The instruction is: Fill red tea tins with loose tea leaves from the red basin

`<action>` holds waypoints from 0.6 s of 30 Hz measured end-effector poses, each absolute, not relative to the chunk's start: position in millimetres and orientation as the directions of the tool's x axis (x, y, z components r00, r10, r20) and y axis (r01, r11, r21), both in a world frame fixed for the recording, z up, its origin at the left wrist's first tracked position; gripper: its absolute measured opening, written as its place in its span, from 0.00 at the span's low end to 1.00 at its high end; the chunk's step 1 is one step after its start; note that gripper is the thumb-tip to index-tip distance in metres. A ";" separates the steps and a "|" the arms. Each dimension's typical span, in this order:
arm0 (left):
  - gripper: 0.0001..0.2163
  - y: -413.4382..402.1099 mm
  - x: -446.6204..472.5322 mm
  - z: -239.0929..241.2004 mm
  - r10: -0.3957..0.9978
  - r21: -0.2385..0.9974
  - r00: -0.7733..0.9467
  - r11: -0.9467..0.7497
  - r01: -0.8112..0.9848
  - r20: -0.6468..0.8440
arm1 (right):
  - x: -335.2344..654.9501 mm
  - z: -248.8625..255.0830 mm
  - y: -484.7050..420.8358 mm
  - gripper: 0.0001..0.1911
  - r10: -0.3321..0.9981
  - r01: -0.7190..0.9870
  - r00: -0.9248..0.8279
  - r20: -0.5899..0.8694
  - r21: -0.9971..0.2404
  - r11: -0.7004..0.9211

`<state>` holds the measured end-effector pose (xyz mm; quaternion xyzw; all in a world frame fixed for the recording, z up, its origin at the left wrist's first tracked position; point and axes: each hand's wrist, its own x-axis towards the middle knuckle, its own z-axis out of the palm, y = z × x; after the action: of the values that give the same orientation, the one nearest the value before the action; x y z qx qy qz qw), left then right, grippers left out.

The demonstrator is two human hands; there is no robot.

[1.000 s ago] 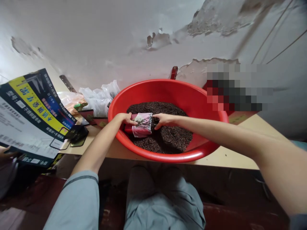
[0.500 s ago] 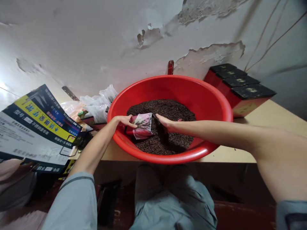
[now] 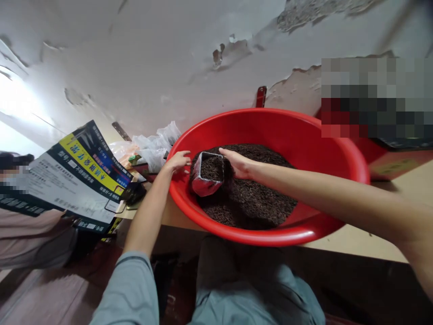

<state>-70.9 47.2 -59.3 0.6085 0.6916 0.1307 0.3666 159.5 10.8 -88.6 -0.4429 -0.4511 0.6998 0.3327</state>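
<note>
A big red basin (image 3: 314, 135) on the table holds a heap of dark loose tea leaves (image 3: 257, 203). A small pink foil pouch (image 3: 207, 183) stands upright in the heap, its mouth open and filled with leaves. My left hand (image 3: 177, 161) rests at the basin's left rim, fingers curled at the pouch's left edge. My right hand (image 3: 238, 162) presses against the pouch's right side, fingers held together.
Crumpled clear plastic bags (image 3: 154, 144) lie left of the basin. A printed cardboard box (image 3: 74, 178) is held at the left by another person (image 3: 30, 234). Red tins (image 3: 392, 153) stand at the right against the peeling wall. My knees (image 3: 250, 289) are below the table edge.
The pouch, lying on its side before, now stands upright with its mouth open and full of leaves. Both hands stayed at its sides. The view shifted left.
</note>
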 end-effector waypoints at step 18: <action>0.19 14.9 -56.5 -56.3 0.997 -0.055 -0.057 0.054 0.997 -0.055 | 167.2 -112.7 70.5 0.29 0.992 0.620 -0.120 -0.037 -0.784 0.046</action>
<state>-56.5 14.9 -56.3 0.6868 0.7258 -0.0392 0.0011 167.2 70.5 -112.7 -0.6030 -0.6682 0.3370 0.2763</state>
